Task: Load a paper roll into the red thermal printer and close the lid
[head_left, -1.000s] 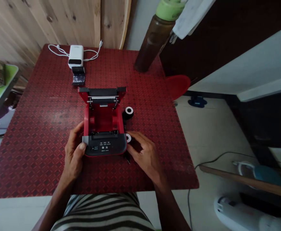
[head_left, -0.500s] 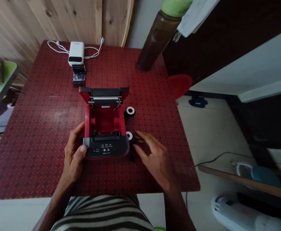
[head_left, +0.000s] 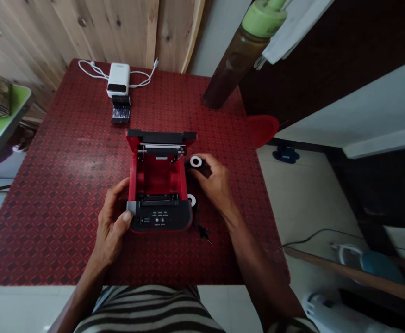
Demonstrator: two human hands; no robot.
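Observation:
A red and black label printer (head_left: 162, 217) sits on the table with its lid raised and its red inside bare. My left hand (head_left: 114, 222) grips the printer's near left corner, thumb on top and fingers along the side. At the printer's right side, my right hand (head_left: 216, 182) is closed around a black ribbon roll (head_left: 196, 162) with a white core, thumb below and fingers above it. A second ribbon roll (head_left: 191, 200) lies nearer to me, partly behind the printer; a loose black strip (head_left: 202, 231) trails from it.
Behind the printer lie a white power bank (head_left: 119, 78) with a white cable and a small black film piece (head_left: 121, 110). A tall brown bottle (head_left: 232, 62) with a green cap stands at the back right. A red stool (head_left: 263, 129) is beyond the table's right edge.
My right hand has moved away from me, from the nearer roll to the farther one, and closed on it. The left hand stays on the printer. The whole view has shifted slightly.

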